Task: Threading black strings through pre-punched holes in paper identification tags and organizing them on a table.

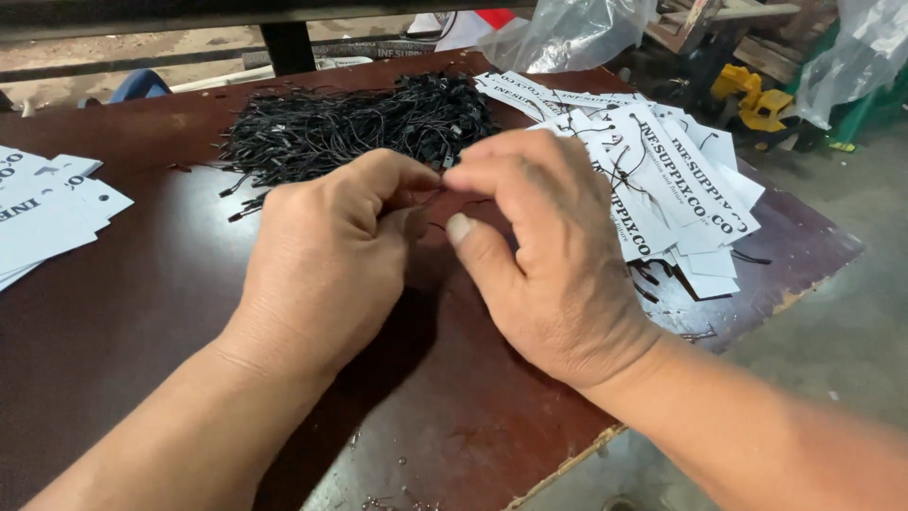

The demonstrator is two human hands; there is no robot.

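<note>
Both hands, left hand (326, 251) and right hand (544, 255), pinch together on a thin black string (445, 168).

hidden: thin string (445, 203) mostly behind fingertips | cut off: white tags (38, 213) at left edge

Left hand (326, 255), right hand (549, 255) pinching thin cord (445, 202), brown table (142, 303)

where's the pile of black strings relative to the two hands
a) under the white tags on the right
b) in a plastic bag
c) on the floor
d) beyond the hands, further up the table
d: the pile of black strings lies on the brown table beyond the left hand and right hand.
</note>
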